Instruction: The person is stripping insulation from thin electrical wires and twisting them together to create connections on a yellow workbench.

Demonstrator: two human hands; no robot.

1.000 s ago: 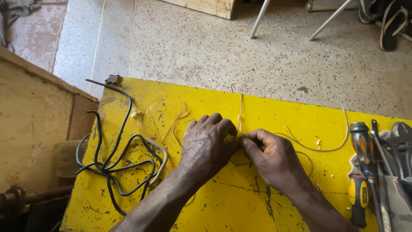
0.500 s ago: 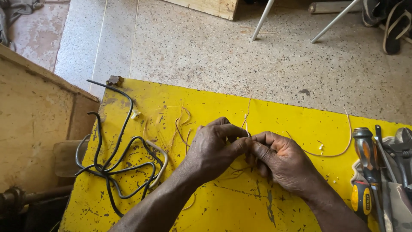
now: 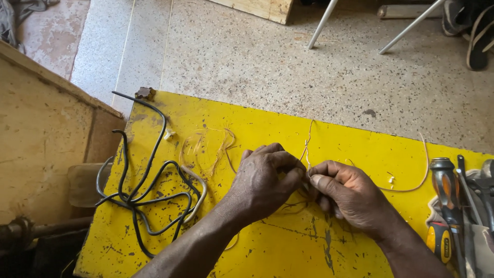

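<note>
While both hands meet at the middle of the yellow worktop (image 3: 267,128), the left hand (image 3: 265,180) and right hand (image 3: 347,193) have their fingers closed tight on a thin wire (image 3: 307,141), whose free end rises toward twelve o'clock. At nine o'clock of the hands lies a tangle of black cables (image 3: 149,195), with loose thin strands (image 3: 206,146) between it and the hands. At three o'clock lie screwdrivers (image 3: 445,190); another thin wire (image 3: 411,186) curves just beside them. Nothing blocks the hands.
</note>
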